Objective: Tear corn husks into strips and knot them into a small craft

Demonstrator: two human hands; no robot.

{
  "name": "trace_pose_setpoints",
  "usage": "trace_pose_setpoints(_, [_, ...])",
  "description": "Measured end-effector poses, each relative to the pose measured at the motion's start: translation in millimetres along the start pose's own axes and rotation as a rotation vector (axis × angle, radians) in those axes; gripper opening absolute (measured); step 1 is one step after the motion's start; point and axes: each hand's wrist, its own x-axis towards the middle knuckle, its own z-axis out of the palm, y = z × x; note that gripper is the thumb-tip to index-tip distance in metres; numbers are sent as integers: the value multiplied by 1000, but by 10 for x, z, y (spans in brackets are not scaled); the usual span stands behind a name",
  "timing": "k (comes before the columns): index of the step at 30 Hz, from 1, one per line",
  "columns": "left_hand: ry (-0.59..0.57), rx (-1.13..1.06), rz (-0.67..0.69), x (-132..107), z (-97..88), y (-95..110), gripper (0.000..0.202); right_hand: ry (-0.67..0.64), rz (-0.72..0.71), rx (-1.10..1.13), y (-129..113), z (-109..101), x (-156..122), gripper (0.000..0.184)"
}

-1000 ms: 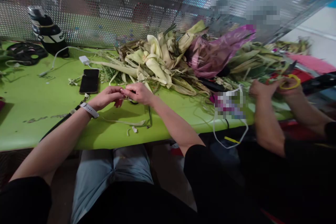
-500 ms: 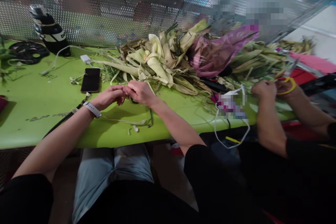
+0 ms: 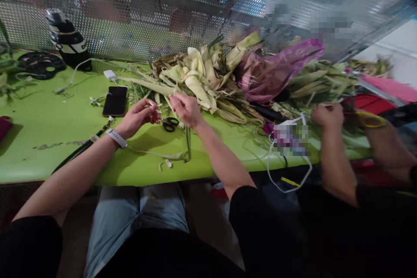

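Observation:
My left hand (image 3: 140, 115), with a pale watch band on the wrist, is held over the green table with its fingers curled in. Whatever its fingertips pinch is too small to make out. My right hand (image 3: 186, 109) is closed in a pinch at the front of a heap of corn husks (image 3: 198, 80). A pale strip shows beside its fingertips, but I cannot tell if it is gripped. Between and just below my hands lie black-handled scissors (image 3: 170, 124). A thin green stem (image 3: 188, 143) and a pale husk strip (image 3: 163, 154) lie nearer the table edge.
A phone (image 3: 114, 101), a white charger plug (image 3: 110, 75) and a black bottle (image 3: 70, 43) are on the left of the green table (image 3: 81, 160). A purple plastic bag (image 3: 270, 74) rests against the husks. At right, a co-worker's hands (image 3: 327, 115) are busy near a white cord (image 3: 306, 173).
My hands, together before, have moved apart; the right has gone slightly right and up. The scissors between them now show. The co-worker's yellow-handled tool has shifted right and down.

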Motion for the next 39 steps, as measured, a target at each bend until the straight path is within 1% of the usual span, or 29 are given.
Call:
trace_pose_setpoints(2, [72, 16, 72, 11, 2, 6, 29, -92, -29, -7, -34, 6, -14, 42])
trace_pose_setpoints(4, [106, 62, 132, 14, 13, 10, 32, -170, -42, -44, -52, 59, -30, 35])
trace_pose_setpoints(5, [112, 90, 156, 12, 22, 10, 33, -185, -42, -71, -54, 93, -36, 32])
trace_pose_setpoints(8, [112, 151, 190, 1, 56, -3, 31, -166, -55, -165, -48, 175, -48, 29])
trace_pose_setpoints(10, [103, 147, 187, -9, 76, -18, 30, -143, -69, -214, -43, 198, -50, 27])
trace_pose_setpoints(13, [77, 111, 162, -26, 92, -27, 29, -147, -93, -220, -36, 194, -50, 28])
trace_pose_setpoints(17, [48, 94, 63, -43, 74, 12, 34, -171, -71, -96, -12, 173, -45, 25])
trace_pose_setpoints(21, [57, 83, -23, -33, 21, 62, 38, -162, -38, 4, 22, 164, -37, 24])
trace_pose_setpoints(25, [36, 68, -67, -19, -14, 63, 36, -150, -38, 71, 17, 130, -31, 23])
trace_pose_setpoints(27, [29, 65, -76, -16, -21, 48, 36, -187, -34, 118, 2, 113, -28, 22])
trace_pose_setpoints(29, [26, 57, -71, -12, -23, 32, 36, -210, -16, 139, -7, 113, -20, 26])
trace_pose_setpoints(33, [16, 3, -83, -7, -16, 37, 34, -158, 1, 68, 24, 163, 4, 34])
trace_pose_setpoints(39, [-11, 2, -201, -12, -12, 95, 32, -146, -80, -83, 78, 205, 8, 33])
